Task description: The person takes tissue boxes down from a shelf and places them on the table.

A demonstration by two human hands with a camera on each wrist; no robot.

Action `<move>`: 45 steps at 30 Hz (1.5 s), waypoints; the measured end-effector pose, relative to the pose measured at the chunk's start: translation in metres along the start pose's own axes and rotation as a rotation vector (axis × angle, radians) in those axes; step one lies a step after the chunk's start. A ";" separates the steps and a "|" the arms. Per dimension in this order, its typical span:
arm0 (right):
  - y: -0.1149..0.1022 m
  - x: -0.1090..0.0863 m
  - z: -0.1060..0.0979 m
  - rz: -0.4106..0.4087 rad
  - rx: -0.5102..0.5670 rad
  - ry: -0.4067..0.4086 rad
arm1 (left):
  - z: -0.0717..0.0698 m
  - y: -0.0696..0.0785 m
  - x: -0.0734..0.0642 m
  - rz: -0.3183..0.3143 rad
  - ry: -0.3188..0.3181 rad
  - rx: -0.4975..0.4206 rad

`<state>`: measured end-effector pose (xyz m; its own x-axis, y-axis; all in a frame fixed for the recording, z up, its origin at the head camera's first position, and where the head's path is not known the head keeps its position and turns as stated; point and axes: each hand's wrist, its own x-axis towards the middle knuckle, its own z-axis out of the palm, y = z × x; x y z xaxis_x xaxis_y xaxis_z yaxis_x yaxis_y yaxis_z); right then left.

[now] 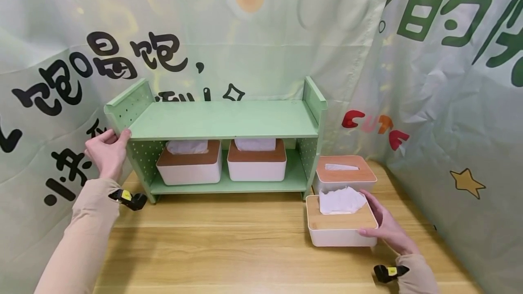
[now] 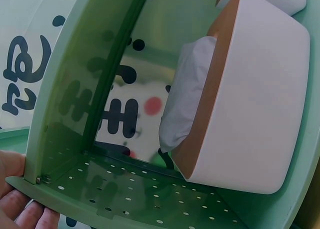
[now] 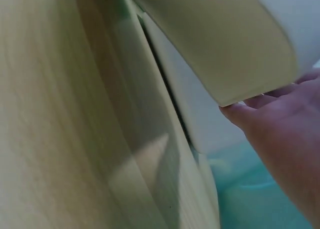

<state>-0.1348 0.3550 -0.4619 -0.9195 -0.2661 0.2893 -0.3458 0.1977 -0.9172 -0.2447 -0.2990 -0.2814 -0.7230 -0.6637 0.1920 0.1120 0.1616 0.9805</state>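
My left hand (image 1: 107, 154) grips the front left edge of a green two-tier shelf (image 1: 224, 119); in the left wrist view its thumb and fingers lie on either side of the perforated side panel (image 2: 145, 194). At the right, my right hand (image 1: 390, 230) holds a white tissue box (image 1: 341, 238) with a wooden lid by its right side, thumb in front. A tissue stands up from its slot. The right wrist view shows the underside of this box (image 3: 235, 44) raised above the wooden table (image 3: 55, 114).
Two similar tissue boxes, one at left (image 1: 192, 173) and one in the middle (image 1: 256, 171), stand on the lower tier. Another box (image 1: 347, 177) sits right of the shelf, behind the held one. Printed curtains (image 1: 441, 117) hang behind and at the sides.
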 end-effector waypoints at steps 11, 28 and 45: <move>0.010 -0.003 -0.017 -0.083 0.072 -0.105 | 0.000 0.000 0.001 0.013 0.008 0.033; 0.020 -0.013 -0.039 -0.061 0.031 -0.175 | 0.002 -0.001 0.002 0.017 0.007 0.020; 0.027 -0.022 -0.042 -0.014 -0.030 -0.230 | 0.001 0.000 0.000 -0.034 0.007 -0.041</move>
<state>-0.1316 0.4054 -0.4818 -0.8489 -0.4761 0.2293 -0.3672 0.2193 -0.9039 -0.2451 -0.2980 -0.2812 -0.7218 -0.6737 0.1587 0.1157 0.1086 0.9873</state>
